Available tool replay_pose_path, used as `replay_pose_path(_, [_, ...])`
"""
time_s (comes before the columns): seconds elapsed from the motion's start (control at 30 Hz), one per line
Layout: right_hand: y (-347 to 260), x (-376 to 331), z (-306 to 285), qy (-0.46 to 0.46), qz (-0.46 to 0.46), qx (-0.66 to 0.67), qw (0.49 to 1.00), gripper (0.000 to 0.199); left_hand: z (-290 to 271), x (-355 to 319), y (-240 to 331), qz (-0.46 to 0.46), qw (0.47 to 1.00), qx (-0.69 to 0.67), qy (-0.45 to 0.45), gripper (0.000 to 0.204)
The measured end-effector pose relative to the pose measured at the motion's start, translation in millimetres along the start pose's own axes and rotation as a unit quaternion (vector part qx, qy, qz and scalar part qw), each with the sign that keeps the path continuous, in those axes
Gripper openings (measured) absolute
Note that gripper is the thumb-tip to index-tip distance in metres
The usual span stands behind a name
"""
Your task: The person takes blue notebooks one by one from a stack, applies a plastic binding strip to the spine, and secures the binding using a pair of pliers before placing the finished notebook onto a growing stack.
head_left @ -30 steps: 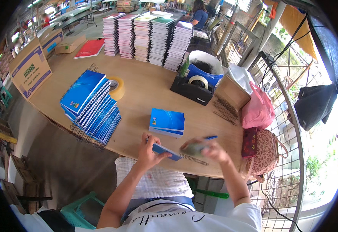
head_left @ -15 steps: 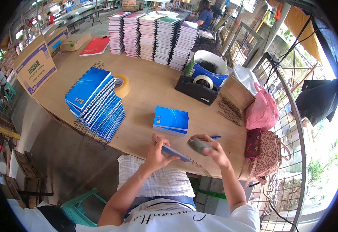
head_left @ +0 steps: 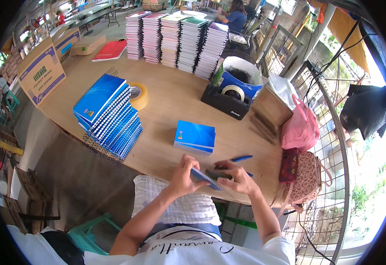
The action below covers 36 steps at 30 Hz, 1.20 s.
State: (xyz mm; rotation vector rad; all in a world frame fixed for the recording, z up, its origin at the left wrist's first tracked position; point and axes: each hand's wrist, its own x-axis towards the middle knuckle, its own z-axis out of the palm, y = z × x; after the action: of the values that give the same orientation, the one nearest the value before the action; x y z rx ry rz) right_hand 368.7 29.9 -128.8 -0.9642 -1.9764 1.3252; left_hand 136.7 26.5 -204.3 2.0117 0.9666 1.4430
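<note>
Since a second ago both hands are sitting a little closer together, and the blue spiral notebook [head_left: 206, 178] is lying more level between them at the near edge of the wooden table [head_left: 175, 110], just above the lap. The left hand [head_left: 185, 176] is closing its fingers over the notebook's left end, thumb underneath, gripping it firmly. The right hand [head_left: 236, 177] is curling around the other end together with a dark grey object; the view is too small there to tell what that object is, though the hand is plainly clasped, not open.

Doing this step well is mostly a matter of keeping the notebook's spiral edge straight and supported by both hands, so the covers are not sliding apart, and keeping the work over the table rather than off its rim.

Just beyond the hands a blue pen [head_left: 240, 158] is lying on the wood, and farther in a small stack of blue notebooks [head_left: 195, 137] is resting flat. To the left a fanned pile of spiral notebooks [head_left: 109, 115] is leaning beside a roll of tape [head_left: 138, 95]. A black tape dispenser [head_left: 226, 100] and tall stacks of books [head_left: 179, 39] are standing well apart at the far side.
</note>
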Motion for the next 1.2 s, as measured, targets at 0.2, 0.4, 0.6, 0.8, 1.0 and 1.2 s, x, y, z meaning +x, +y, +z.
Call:
replay_pose_path(0.2, [0.8,8.2,2.8,0.005,0.041,-0.156,0.987,0.041,-0.6,1.4,4.5,-0.026,0.997,-0.072,0.011,0.055])
replay_pose_path(0.4, [-2.0,12.5,11.5,0.007,-0.026,-0.022,0.999,0.043,-26.7,-7.8,-27.7,-0.218,0.928,-0.289,-0.091,0.030])
replay_pose_path(0.6, [-11.4,19.3,14.6,-0.007,-0.001,-0.103,0.995,0.042,-14.9,-5.4,-21.9,-0.231,0.913,-0.335,-0.041,0.033])
replay_pose_path(0.8, [-3.7,16.1,6.6,0.041,-0.041,-0.067,0.996,0.033,-14.9,-2.9,-9.0,-0.237,0.898,-0.370,-0.029,0.038])
replay_pose_path(1.0, [45.2,3.5,-60.1,0.244,0.009,-0.506,0.827,0.051,-22.4,1.8,4.5,-0.216,0.886,-0.410,-0.027,0.050])
replay_pose_path(1.2, [58.3,-30.5,-14.7,0.158,-0.016,-0.566,0.809,0.055,-27.0,2.9,7.1,-0.227,0.903,-0.365,-0.002,0.062])
